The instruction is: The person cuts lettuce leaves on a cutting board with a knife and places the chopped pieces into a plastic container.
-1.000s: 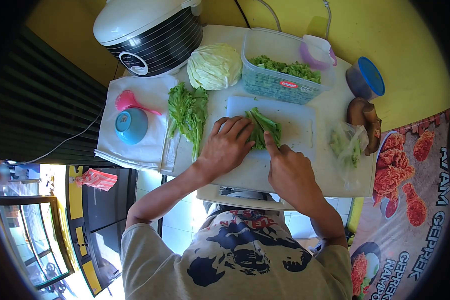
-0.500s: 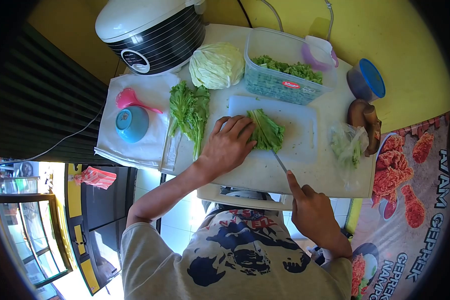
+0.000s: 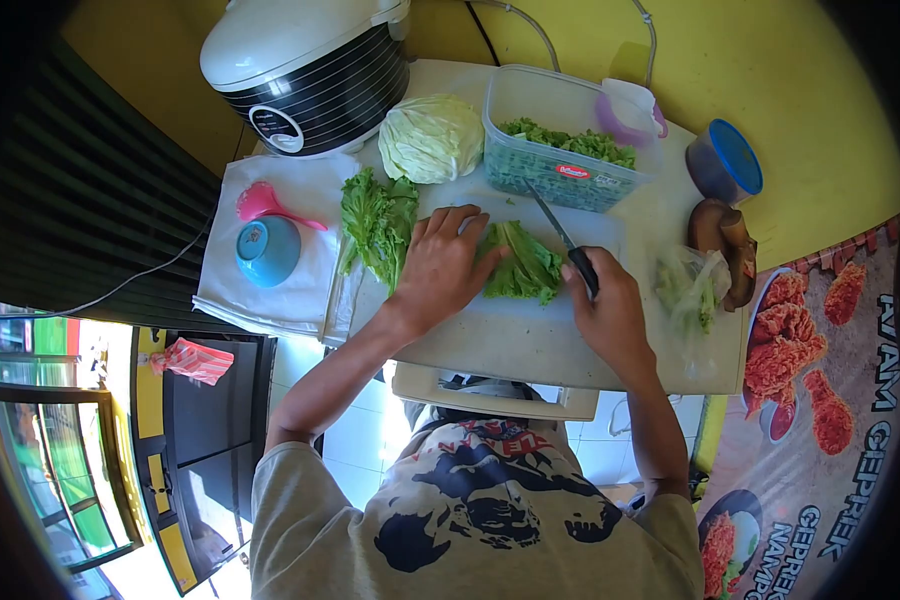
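On the white cutting board (image 3: 600,230) lies a bunch of green lettuce leaves (image 3: 526,264). My left hand (image 3: 442,262) is spread at the left end of these leaves, its thumb touching them. A knife (image 3: 558,222) is in my right hand (image 3: 610,308), held by its black handle, with the blade raised and pointing up and left over the leaves. More leafy lettuce (image 3: 378,222) lies left of the board, close to my left hand. Behind the board, a clear container (image 3: 570,178) holds cut greens.
A cabbage (image 3: 430,140) and a rice cooker (image 3: 315,80) stand at the back left. A blue bowl (image 3: 268,252) and pink ladle (image 3: 262,203) rest on white plastic at left. A plastic bag of greens (image 3: 692,290), brown object (image 3: 720,238) and blue-lidded tub (image 3: 725,162) sit at right.
My right hand has moved up from the table's front edge, and the knife now points away above the leaves. My left hand has shifted slightly left, its fingers further apart.
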`<action>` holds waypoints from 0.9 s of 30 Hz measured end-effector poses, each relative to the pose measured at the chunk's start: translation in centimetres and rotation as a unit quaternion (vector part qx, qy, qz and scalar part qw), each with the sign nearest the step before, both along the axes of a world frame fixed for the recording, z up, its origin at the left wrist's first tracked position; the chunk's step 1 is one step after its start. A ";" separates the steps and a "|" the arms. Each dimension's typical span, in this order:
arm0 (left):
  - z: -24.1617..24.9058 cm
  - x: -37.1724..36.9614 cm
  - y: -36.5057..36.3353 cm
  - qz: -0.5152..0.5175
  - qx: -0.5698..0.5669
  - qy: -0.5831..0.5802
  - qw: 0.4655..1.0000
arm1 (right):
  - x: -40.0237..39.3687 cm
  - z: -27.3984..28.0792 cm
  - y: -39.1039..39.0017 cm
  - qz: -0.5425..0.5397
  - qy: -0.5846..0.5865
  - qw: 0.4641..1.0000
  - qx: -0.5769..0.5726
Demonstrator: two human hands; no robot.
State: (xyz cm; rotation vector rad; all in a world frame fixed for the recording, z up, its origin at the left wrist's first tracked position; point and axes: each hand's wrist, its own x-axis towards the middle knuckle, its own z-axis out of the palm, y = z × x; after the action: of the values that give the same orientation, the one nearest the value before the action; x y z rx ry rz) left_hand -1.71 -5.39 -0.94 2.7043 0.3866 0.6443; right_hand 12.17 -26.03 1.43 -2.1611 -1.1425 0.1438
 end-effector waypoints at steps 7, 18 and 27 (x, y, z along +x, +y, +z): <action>-0.4 0.5 -0.3 -0.007 -0.042 -0.012 0.999 | -0.4 -1.1 2.0 -0.022 -0.059 0.998 -0.001; 0.1 2.0 0.4 0.022 -0.142 0.008 0.990 | 0.5 0.4 0.4 0.016 -0.073 0.992 0.105; 2.9 1.3 0.4 -0.162 -0.444 -0.045 0.880 | 0.3 1.0 3.9 0.074 0.137 0.982 0.106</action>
State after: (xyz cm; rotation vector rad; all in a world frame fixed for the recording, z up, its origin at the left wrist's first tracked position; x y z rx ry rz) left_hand -0.41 -4.97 1.91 1.7866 0.1346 0.3579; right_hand 12.49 -22.17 2.40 -1.8045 -1.1044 0.3568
